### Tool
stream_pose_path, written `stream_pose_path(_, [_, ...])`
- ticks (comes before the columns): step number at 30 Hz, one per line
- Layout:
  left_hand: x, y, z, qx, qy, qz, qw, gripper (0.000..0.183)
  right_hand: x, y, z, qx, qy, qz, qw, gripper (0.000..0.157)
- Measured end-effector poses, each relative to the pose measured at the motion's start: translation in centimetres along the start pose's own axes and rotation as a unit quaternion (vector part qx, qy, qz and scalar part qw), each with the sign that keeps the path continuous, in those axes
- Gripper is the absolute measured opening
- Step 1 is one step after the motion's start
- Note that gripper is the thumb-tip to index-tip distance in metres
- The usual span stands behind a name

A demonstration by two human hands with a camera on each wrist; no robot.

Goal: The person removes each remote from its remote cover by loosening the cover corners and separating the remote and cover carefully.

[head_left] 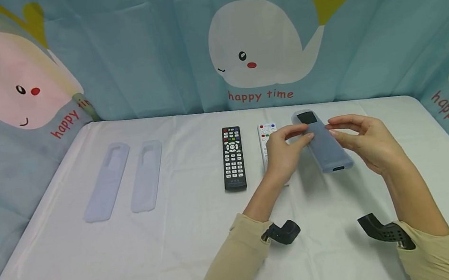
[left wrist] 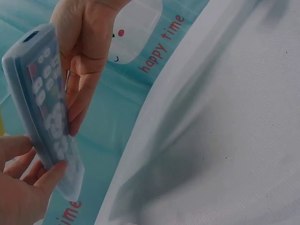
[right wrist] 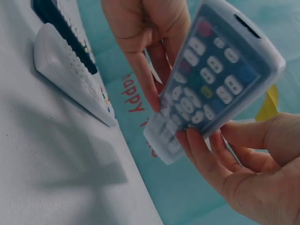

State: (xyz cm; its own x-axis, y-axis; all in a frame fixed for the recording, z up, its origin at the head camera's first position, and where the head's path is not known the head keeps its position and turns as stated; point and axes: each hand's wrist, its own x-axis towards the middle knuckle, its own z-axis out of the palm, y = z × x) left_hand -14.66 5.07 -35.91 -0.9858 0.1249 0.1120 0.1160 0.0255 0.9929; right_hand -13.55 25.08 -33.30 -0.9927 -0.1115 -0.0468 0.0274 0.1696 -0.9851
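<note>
A dark remote control in a translucent silicone sleeve [head_left: 329, 149] is held above the table, back side up in the head view. Its pale buttons show through the sleeve [right wrist: 208, 70] in the right wrist view. My left hand [head_left: 286, 150] pinches its left edge, thumb and fingers near the end where a bare black patch shows. On the opposite edge, my right hand [head_left: 369, 141] pinches it with thumb and fingertips. A white remote [head_left: 267, 130] lies partly hidden behind my left hand.
A black remote [head_left: 233, 158] lies left of the white one. Farther left, two translucent sleeves [head_left: 106, 183] [head_left: 146, 177] lie flat on the white-covered table [head_left: 75, 275]. A blue whale-print curtain [head_left: 145, 65] hangs behind the table.
</note>
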Motion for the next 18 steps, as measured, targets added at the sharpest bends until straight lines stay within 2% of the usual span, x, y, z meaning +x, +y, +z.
stream_pose_path(9, [0.03,0.05,0.15,0.007,0.022,0.004,0.9997,0.027,0.14,0.14,0.10,-0.017,-0.014,0.002,1.000,0.033])
stream_pose_path(18, [0.06,0.16,0.05,-0.014,0.016,-0.017,0.9996,0.044,0.23,0.06,0.55,-0.101,-0.012,0.025,0.994,0.059])
